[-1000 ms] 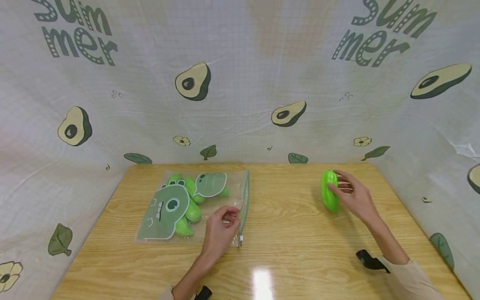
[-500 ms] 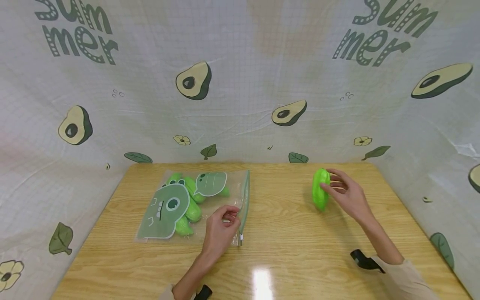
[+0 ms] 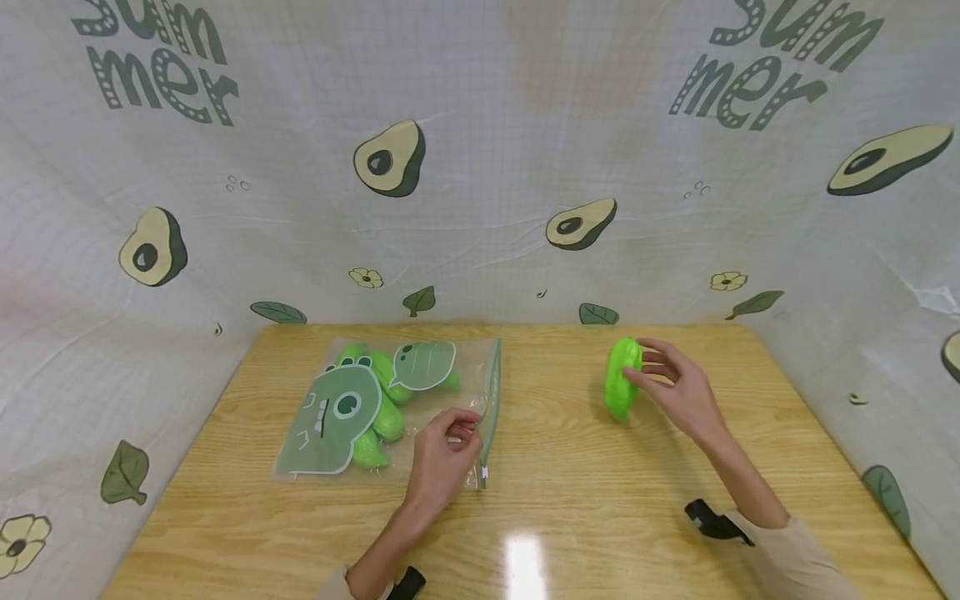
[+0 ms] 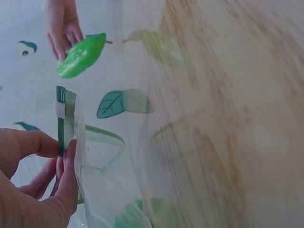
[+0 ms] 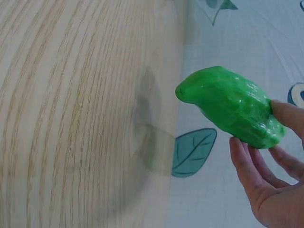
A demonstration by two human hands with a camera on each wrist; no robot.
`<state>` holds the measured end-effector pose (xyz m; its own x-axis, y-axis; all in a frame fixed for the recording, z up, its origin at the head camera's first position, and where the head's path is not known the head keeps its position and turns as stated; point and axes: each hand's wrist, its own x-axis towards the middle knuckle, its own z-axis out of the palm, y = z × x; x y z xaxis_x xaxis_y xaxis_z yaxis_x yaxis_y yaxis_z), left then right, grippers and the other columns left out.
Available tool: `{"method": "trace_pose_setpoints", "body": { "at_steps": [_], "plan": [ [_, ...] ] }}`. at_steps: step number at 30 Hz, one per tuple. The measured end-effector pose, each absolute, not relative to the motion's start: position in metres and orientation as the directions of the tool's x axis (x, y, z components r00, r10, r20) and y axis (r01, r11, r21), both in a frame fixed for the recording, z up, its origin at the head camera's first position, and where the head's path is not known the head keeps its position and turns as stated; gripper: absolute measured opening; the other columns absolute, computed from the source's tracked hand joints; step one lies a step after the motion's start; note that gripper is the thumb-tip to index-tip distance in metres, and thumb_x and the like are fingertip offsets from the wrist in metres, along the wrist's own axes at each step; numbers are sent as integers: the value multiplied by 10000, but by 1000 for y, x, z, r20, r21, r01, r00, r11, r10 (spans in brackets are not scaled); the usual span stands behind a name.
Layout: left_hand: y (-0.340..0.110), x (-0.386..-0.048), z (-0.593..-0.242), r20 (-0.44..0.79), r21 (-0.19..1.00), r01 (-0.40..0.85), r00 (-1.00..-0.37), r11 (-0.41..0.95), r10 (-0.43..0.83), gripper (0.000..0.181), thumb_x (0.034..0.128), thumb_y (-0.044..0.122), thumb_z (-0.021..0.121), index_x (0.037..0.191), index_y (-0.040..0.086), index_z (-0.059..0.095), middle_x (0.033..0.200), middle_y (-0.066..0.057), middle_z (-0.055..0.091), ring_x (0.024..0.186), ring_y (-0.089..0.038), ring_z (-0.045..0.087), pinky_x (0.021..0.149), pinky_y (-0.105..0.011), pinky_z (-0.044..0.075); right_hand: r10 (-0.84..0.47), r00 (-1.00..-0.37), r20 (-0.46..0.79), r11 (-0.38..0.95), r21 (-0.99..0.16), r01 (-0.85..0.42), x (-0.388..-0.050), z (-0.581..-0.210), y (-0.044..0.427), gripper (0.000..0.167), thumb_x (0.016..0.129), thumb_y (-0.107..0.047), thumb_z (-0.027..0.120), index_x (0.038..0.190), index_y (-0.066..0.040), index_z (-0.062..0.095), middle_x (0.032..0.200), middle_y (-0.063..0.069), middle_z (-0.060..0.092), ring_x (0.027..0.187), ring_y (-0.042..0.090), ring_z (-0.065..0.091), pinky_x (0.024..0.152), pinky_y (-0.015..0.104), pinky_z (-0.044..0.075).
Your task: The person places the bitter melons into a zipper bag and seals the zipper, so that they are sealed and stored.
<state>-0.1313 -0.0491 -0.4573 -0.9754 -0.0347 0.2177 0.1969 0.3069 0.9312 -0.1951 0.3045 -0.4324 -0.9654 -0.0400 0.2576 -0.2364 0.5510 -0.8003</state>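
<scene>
A bumpy, bright green toy bitter melon [image 5: 232, 107], pointed at one end, is held above the table by my right hand [image 3: 675, 396]. The thumb and fingers grip it near one end in the right wrist view. My left hand [image 3: 444, 458] pinches the green zip edge [image 4: 61, 128] of a clear zip bag [image 3: 442, 408]. A white slider [image 4: 60, 109] sits on that edge. The bag lies flat on the left of the table, printed with a green monster face [image 3: 330, 421]. Several green toy vegetables [image 3: 386, 417] are inside, partly hidden by the print.
The wooden table [image 3: 555, 467] ends at a white curtain [image 3: 480, 167] printed with avocados and leaves, which also rises on both sides. A light reflection lies near the table's front. Black straps [image 3: 716, 523] sit on both wrists.
My right hand has moved left with the toy bitter melon, towards the bag. The left hand and the bag have stayed in place.
</scene>
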Motion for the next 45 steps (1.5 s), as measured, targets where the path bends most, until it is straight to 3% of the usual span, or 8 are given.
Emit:
{"method": "trace_pose_setpoints", "body": {
  "at_steps": [33,41,45],
  "plan": [
    [-49,-131,-455,231,925,204,-972,320,-48,190,843,-53,675,1003,34,731,898,-45,699,788,-149,674,689,-237,598,-9,-976,219,340,-917,-209,-203,-446,245,565,959,-223,742,1453,-64,519,1299,194,626,1057,103,653,838,151,542],
    [-49,-131,-455,238,925,212,-970,316,-46,190,844,-58,677,1008,24,729,904,-54,700,791,-152,676,689,-235,600,-22,-981,192,285,-940,-190,-205,-451,227,560,960,-227,740,1446,-58,518,1306,194,614,1105,235,650,846,175,553],
    [-49,-131,-455,239,924,213,-970,318,-46,191,843,-61,680,1010,18,730,908,-58,701,792,-153,677,691,-233,600,-35,-983,180,256,-949,-183,-205,-453,219,546,964,-201,733,1441,-44,518,1310,212,611,1090,206,659,852,191,562]
  ]
}}
